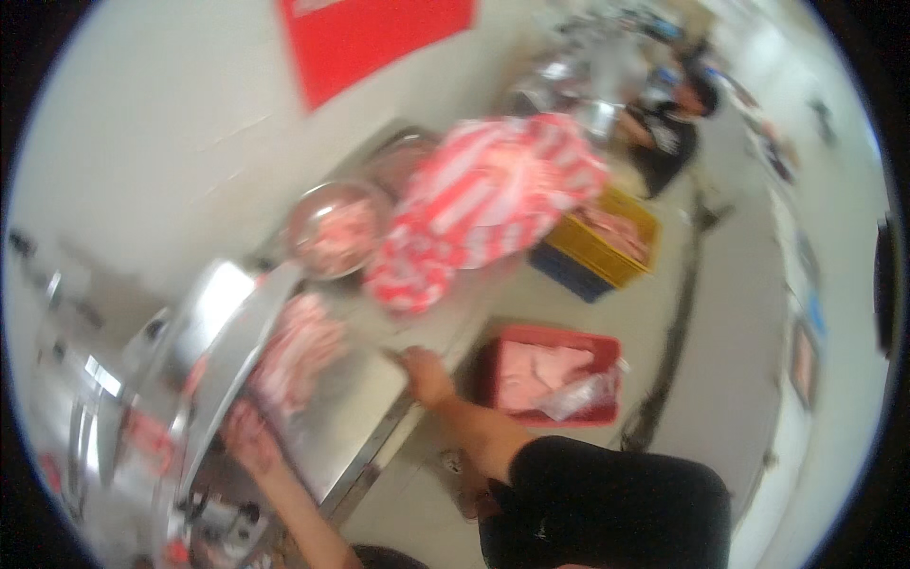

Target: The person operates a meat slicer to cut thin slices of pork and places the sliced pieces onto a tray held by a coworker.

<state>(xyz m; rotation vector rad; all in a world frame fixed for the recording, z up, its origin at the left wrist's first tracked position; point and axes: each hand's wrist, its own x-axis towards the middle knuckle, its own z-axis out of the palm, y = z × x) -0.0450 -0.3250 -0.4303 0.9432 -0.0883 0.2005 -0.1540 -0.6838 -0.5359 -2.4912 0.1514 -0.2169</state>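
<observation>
The picture is blurred. My left hand [249,436] is beside the round metal blade guard of a meat slicer [232,365], at the near end of a pile of sliced pink meat [301,351]. Its fingers are smeared, and I cannot make out whether they hold anything. The meat lies on a flat metal tray [346,427]. At the tray's right edge is my right hand [424,375], fingers stretched toward the tray, with nothing visible in them. My right arm comes from a black sleeve [607,498].
Beyond the tray stand a metal bowl of meat [339,229] and a red-and-white striped bag [483,194]. On the floor are a red crate [616,379] with meat slabs and a yellow crate [611,248] on a blue one [567,271]. A co-worker [673,133] is at the back.
</observation>
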